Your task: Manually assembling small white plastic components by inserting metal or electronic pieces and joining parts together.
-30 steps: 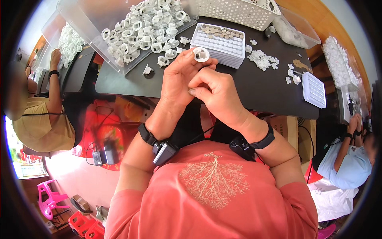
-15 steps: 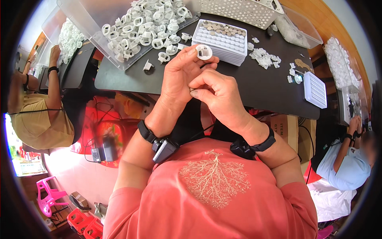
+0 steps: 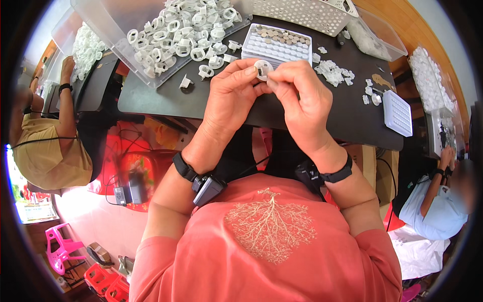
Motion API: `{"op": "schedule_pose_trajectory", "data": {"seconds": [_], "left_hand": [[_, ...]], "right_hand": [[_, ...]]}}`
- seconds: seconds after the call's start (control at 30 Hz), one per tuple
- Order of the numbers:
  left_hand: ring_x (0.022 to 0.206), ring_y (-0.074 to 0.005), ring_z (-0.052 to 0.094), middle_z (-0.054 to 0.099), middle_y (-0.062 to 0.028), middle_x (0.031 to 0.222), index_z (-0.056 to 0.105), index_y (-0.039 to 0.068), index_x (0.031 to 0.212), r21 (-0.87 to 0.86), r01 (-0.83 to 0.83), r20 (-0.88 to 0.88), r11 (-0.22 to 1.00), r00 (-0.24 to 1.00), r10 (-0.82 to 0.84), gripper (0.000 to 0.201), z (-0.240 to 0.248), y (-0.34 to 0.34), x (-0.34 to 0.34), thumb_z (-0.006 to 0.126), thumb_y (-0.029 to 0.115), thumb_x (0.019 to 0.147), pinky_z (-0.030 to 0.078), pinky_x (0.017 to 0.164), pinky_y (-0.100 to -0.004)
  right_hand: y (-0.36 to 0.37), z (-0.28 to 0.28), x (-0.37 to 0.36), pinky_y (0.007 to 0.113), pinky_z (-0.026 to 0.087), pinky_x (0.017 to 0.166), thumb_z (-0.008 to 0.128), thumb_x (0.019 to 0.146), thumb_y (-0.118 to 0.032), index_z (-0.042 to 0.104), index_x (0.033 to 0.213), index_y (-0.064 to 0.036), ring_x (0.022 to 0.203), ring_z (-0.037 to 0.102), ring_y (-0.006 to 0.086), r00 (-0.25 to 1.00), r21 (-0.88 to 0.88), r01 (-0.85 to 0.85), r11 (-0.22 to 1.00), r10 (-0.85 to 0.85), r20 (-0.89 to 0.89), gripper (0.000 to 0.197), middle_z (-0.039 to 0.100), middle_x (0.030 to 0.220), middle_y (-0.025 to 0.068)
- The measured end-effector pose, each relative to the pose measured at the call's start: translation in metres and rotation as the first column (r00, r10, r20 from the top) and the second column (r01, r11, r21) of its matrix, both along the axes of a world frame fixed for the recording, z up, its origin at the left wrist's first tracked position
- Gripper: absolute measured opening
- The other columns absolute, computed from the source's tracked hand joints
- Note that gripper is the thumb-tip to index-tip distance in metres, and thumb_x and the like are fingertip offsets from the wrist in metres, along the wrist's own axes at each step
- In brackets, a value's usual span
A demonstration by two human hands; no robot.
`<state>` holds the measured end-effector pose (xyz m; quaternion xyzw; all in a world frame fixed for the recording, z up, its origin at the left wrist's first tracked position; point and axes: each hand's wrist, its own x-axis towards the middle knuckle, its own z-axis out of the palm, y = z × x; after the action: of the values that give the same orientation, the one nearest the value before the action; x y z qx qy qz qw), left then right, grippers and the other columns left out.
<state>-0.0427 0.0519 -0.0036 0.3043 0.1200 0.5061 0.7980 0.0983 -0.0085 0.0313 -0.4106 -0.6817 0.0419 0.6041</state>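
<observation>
Between thumb and fingers, my left hand (image 3: 229,95) grips a small round white plastic housing (image 3: 262,69) with an opening in its face. My right hand (image 3: 308,103) is closed in a pinch at the housing's right edge. Whatever its fingertips hold, if anything, is hidden. Just beyond both hands is a white tray (image 3: 248,54) of round pockets, with silver button cells (image 3: 284,36) in its far rows. Left of the tray, a clear plastic bin (image 3: 126,59) holds a heap of similar white housings (image 3: 183,30).
Loose housings (image 3: 186,81) stand on the dark table (image 3: 146,100) beside the bin. Small white parts (image 3: 332,73) and another pocketed tray (image 3: 398,113) lie to the right. A perforated basket (image 3: 302,14) stands at the back. People (image 3: 50,151) work on both sides.
My right hand has risen from beside my left palm to the housing, its fingertips now at the edge. My left hand has tilted the housing and curled its fingers in.
</observation>
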Motion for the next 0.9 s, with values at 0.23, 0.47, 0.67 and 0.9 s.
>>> {"op": "schedule_pose_trajectory", "data": {"seconds": [0.23, 0.47, 0.67, 0.9], "left_hand": [[0.095, -0.0212, 0.062, 0.067, -0.0121, 0.106, 0.062, -0.003, 0.116, 0.162, -0.005, -0.136, 0.987, 0.99, 0.027, 0.028, -0.002, 0.001, -0.005, 0.065, 0.016, 0.095, 0.05, 0.084, -0.0366], [0.081, -0.0194, 0.059, 0.067, -0.0129, 0.099, 0.063, -0.006, 0.114, 0.185, -0.059, -0.174, 0.981, 0.98, 0.092, 0.029, -0.001, -0.002, -0.004, 0.068, 0.014, 0.093, 0.048, 0.074, -0.033], [0.08, -0.0195, 0.059, 0.067, -0.0129, 0.097, 0.062, -0.006, 0.115, 0.225, -0.065, -0.208, 0.972, 0.972, 0.113, 0.03, 0.001, -0.004, -0.003, 0.068, 0.015, 0.094, 0.047, 0.072, -0.0328], [0.08, -0.02, 0.062, 0.068, -0.0142, 0.098, 0.063, -0.007, 0.113, 0.249, -0.026, -0.225, 0.968, 0.971, 0.084, 0.026, 0.009, -0.01, -0.004, 0.066, 0.012, 0.094, 0.048, 0.066, -0.0314]], "right_hand": [[0.016, -0.006, 0.009, 0.029, 0.053, 0.061, 0.065, 0.082, 0.011, 0.063, 0.087, -0.0004, 0.072, 0.067, 0.018, 0.994, -0.066, -0.103, 0.992, 0.1, -0.053, 0.012, 0.064, 0.081, 0.0075], [0.017, 0.005, 0.016, 0.026, 0.055, 0.065, 0.069, 0.083, 0.01, 0.065, 0.082, 0.0024, 0.07, 0.068, 0.0133, 0.875, -0.376, -0.408, 0.832, 0.238, -0.423, 0.008, 0.069, 0.08, 0.0063], [0.019, 0.013, 0.024, 0.023, 0.047, 0.057, 0.073, 0.081, 0.003, 0.066, 0.081, -0.0008, 0.067, 0.066, 0.0112, 0.783, -0.491, -0.539, 0.684, 0.191, -0.593, 0.008, 0.069, 0.074, 0.0069], [0.022, 0.018, 0.032, 0.02, 0.037, 0.05, 0.074, 0.079, -0.003, 0.065, 0.079, -0.0042, 0.06, 0.061, 0.0092, 0.791, -0.598, -0.526, 0.605, 0.091, -0.605, 0.009, 0.069, 0.071, 0.0055]]}}
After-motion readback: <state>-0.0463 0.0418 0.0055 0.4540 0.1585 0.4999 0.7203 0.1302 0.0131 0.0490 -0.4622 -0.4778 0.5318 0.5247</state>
